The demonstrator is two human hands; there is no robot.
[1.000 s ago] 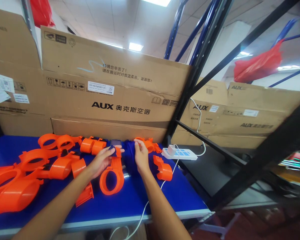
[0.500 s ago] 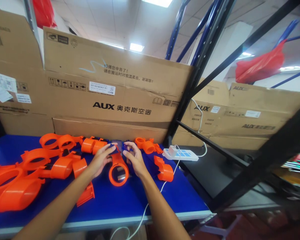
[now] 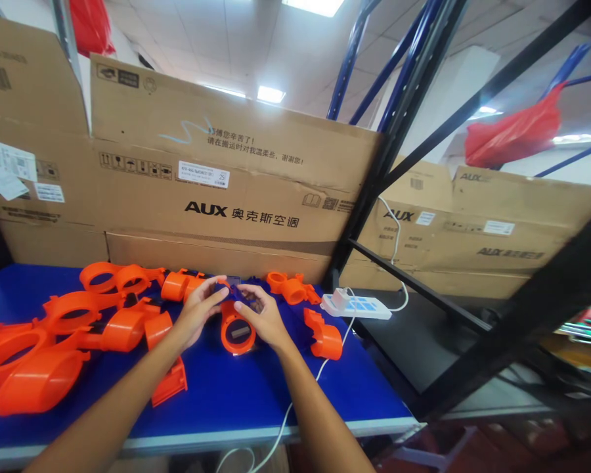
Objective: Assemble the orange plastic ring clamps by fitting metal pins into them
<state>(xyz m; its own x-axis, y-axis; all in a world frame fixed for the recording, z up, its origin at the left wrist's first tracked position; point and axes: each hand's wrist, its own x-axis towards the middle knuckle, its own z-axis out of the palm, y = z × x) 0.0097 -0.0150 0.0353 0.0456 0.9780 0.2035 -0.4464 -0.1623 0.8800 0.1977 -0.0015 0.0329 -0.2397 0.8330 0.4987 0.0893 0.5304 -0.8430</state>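
Observation:
An orange tape dispenser (image 3: 225,330) is held over the blue table, its round ring towards me. My left hand (image 3: 200,312) is closed around the dispenser's handle end from the left side. My right hand (image 3: 262,313) pinches a small dark blue part (image 3: 234,290) against that same end, thumb in front. The fingers partly hide where the blue part meets the orange body. Behind the hands lies a dark flat object (image 3: 234,280), mostly covered.
Several orange dispensers (image 3: 44,384) crowd the left of the blue table (image 3: 217,401). Others (image 3: 326,338) lie on the right, near a white power strip (image 3: 357,305) and its cable. A cardboard panel (image 3: 152,217) closes off the back; a black rack post (image 3: 369,190) rises at right.
My right hand has moved left and now presses the dark blue part against the dispenser's handle end. The dispenser has shifted slightly up and away. My left hand keeps its hold.

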